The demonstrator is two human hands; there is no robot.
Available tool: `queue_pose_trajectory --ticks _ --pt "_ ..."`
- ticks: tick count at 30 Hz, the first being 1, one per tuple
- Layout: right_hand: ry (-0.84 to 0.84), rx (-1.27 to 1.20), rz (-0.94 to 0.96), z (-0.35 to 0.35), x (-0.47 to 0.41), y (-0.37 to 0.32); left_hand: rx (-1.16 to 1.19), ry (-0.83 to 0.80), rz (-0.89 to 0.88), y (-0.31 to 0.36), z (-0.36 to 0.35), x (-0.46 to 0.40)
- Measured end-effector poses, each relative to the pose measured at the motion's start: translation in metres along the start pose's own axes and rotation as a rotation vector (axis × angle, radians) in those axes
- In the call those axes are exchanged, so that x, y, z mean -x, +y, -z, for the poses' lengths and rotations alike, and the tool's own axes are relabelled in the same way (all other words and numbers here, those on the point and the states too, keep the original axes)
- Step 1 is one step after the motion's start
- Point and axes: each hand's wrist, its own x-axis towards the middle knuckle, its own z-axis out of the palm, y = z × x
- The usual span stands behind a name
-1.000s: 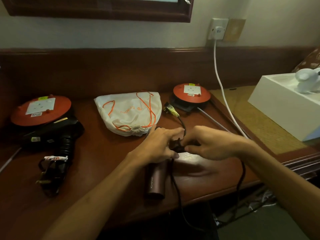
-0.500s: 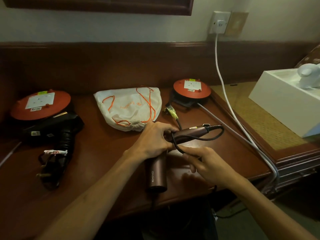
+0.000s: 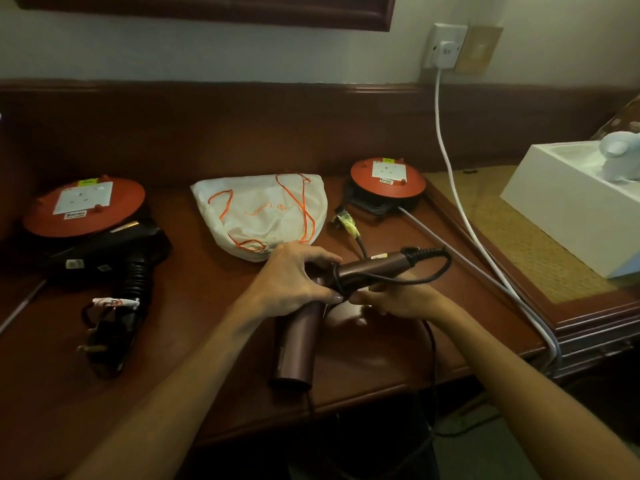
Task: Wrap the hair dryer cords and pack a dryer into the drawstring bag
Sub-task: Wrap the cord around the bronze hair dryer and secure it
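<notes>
2 hands (image 3: 294,282) (image 3: 398,299) gripping brown dryer (image 3: 298,341), cord (image 3: 426,271) looped

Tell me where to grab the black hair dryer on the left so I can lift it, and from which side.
Take the black hair dryer by its ribbed handle, coming from above on its near side. The handle points toward the desk's front edge, free of the orange reel behind the body. Its bundled cord lies at the handle's end, so lift gently.

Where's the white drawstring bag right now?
In the head view, the drawstring bag lies mid-desk at the back, between the two orange cord reels, just beyond the left hand.
</notes>
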Motion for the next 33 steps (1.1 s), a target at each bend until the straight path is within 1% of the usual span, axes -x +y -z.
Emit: queue_pose_trajectory --ticks 2,4,5,6,7,8,10,11,12,15,18,21,23,26,27,30,33 --pt "-0.084 -0.013 -0.024 0.011 -0.021 0.018 -0.028 -0.003 -0.005 -0.001 0.002 0.002" --pt "-0.175 -0.053 -0.157 0.021 -0.042 0.027 -0.064 -0.003 -0.015 -0.001 0.003 0.004" --pt "-0.215 -0.039 -0.145 0.027 -0.047 0.02 -0.082 -0.01 -0.025 -0.001 0.003 0.005" --pt "-0.245 0.02 -0.084 0.033 -0.05 0.011 -0.099 -0.039 -0.03 -0.002 0.003 0.006" --pt "-0.272 0.013 -0.044 0.04 -0.048 -0.005 -0.116 -0.086 -0.041 -0.002 0.002 0.008" --pt "-0.313 -0.066 -0.046 0.047 -0.046 -0.015 -0.141 -0.135 -0.058 -0.001 0.001 0.01" --pt "-0.453 -0.265 -0.068 0.061 -0.041 -0.028 -0.198 -0.18 -0.089 0.003 0.001 0.012" --pt "-0.479 -0.289 -0.059 0.066 -0.037 -0.035 -0.228 -0.191 -0.088 0.005 0.001 0.012" --pt "-0.483 -0.3 -0.036 0.071 -0.037 -0.041 -0.258 -0.211 -0.078 0.008 0.001 0.011" --pt "-0.487 -0.207 0.035 0.078 -0.027 -0.072 -0.324 -0.247 -0.04 0.012 -0.002 0.004" --pt "-0.406 -0.086 0.071 0.071 -0.013 -0.091 -0.326 -0.253 -0.039 0.012 -0.006 0.003" --pt "-0.347 -0.096 0.099 0.064 0.004 -0.095 -0.361 -0.248 -0.057 0.009 -0.004 0.003" --pt "-0.384 -0.083 0.111 0.067 0.016 -0.098 -0.347 -0.255 -0.067 0.008 0.001 0.004" --pt "-0.481 0.001 0.127 0.073 0.03 -0.104 -0.31 -0.289 -0.082 0.009 0.006 0.004" --pt "-0.482 0.037 0.129 0.075 0.033 -0.107 -0.311 -0.293 -0.083 0.01 0.006 0.005" --pt "-0.404 0.144 0.106 0.075 0.039 -0.109 -0.297 -0.25 -0.093 0.01 0.005 0.008" --pt "-0.336 0.263 0.124 0.07 0.046 -0.109 -0.272 -0.205 -0.091 0.008 0.005 0.012"
